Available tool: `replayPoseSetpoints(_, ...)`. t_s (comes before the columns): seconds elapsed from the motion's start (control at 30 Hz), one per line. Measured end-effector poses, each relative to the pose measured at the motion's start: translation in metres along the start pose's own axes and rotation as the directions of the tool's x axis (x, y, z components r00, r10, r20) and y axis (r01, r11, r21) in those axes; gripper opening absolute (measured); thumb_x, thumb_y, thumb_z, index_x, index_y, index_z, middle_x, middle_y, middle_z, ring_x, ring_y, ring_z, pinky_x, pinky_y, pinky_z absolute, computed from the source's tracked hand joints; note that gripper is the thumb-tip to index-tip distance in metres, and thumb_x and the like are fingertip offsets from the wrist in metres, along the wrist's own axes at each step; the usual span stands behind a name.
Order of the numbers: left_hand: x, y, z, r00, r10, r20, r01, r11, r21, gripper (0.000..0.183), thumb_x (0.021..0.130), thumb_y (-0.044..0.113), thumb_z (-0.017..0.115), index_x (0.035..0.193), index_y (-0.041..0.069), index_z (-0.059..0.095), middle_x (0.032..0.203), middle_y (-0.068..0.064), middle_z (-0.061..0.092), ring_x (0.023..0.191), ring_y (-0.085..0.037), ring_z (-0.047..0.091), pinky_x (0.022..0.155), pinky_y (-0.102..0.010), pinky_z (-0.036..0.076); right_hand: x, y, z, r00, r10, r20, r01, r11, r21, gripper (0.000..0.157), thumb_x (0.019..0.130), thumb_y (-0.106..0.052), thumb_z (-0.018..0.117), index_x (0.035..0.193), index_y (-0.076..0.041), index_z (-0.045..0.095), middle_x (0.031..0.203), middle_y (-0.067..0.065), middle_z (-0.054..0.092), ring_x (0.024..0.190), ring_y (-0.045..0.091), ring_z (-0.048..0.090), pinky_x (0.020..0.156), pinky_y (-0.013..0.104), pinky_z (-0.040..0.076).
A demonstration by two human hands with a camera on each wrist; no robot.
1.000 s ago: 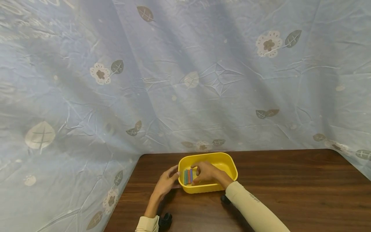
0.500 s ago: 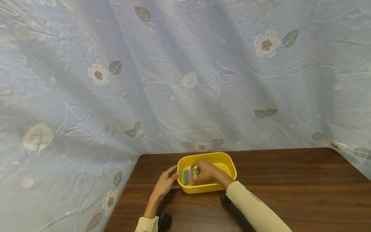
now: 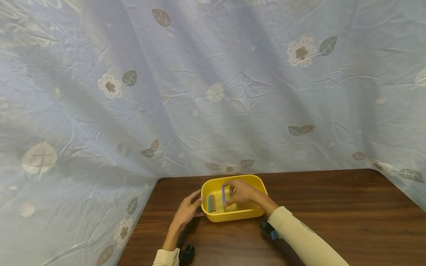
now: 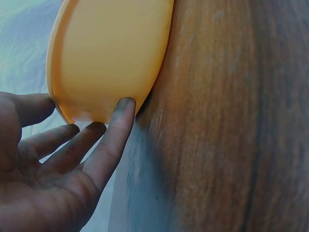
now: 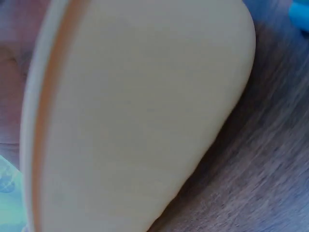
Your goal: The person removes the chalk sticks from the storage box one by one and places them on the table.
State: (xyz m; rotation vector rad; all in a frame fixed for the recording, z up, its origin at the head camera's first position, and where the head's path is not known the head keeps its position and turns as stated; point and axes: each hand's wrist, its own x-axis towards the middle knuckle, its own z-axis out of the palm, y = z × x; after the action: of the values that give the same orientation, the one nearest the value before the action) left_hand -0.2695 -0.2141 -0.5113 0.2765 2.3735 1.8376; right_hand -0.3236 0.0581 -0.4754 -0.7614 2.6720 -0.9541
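Just toward nine o'clock from the middle of the yellow plastic bin [image 3: 233,216], the right hand [image 3: 243,193] pinches a purple stick [image 3: 223,195] by its ends, thumb at six, fingertip at twelve, fingers curled. Stick runs roughly twelve to six, apart from the others; can't tell if it touches the bin floor. Over at nine inside the bin, a teal stick [image 3: 210,203] and an orange stick [image 3: 213,203] lie side by side, orange on the three o'clock side. Left hand [image 3: 186,212] at the bin's nine o'clock end, fingers spread and mostly straight, tips on the outer wall. Bin rests on a dark wood-grain table [image 3: 332,214], near its twelve o'clock edge. Right sleeve [image 3: 306,236], cream with small dark lettering, comes in from four; left sleeve [image 3: 168,256], also cream, from eight. Black wrist device [image 3: 187,255] by the left cuff; second black device [image 3: 266,226] by the right cuff, small blue-green item [image 3: 274,235] next to it, too small to name. Blue-grey cloth [image 3: 199,92] with leaf and flower prints toward twelve, beyond the table. Right wrist view mostly blurred bin wall, fingertips hidden.
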Motion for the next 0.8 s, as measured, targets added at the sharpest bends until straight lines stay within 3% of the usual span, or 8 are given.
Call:
replayPoseSetpoints(0.47, -0.003, 0.002, 0.0, 1.0, 0.003, 0.0, -0.003, 1.0, -0.017, 0.055, 0.113, 0.014, 0.054, 0.163, -0.005, 0.039, 0.157, -0.04, 0.046, 0.12, -0.048, 0.071, 0.087, -0.048, 0.071, -0.023, -0.002, -0.014, 0.997, -0.068, -0.032, 0.069, 0.998, 0.012, 0.077, 0.088, -0.037, 0.091, 0.15, -0.005, 0.06, 0.11, 0.013, 0.073, 0.083, 0.017, 0.061, 0.069, 0.033, 0.051)
replayPoseSetpoints(0.8, -0.003, 0.004, 0.002, 1.0, 0.008, -0.001, -0.008, 1.0, -0.03, 0.056, 0.113, 0.014, 0.054, 0.163, -0.005, 0.038, 0.158, -0.039, 0.045, 0.126, -0.05, 0.067, 0.087, -0.05, 0.07, -0.038, 0.0, -0.022, 0.994, -0.092, -0.061, 0.091, 0.996, -0.02, 0.076, 0.088, -0.036, 0.09, 0.149, -0.004, 0.06, 0.104, 0.01, 0.07, 0.079, 0.014, 0.063, 0.069, 0.031, 0.054)
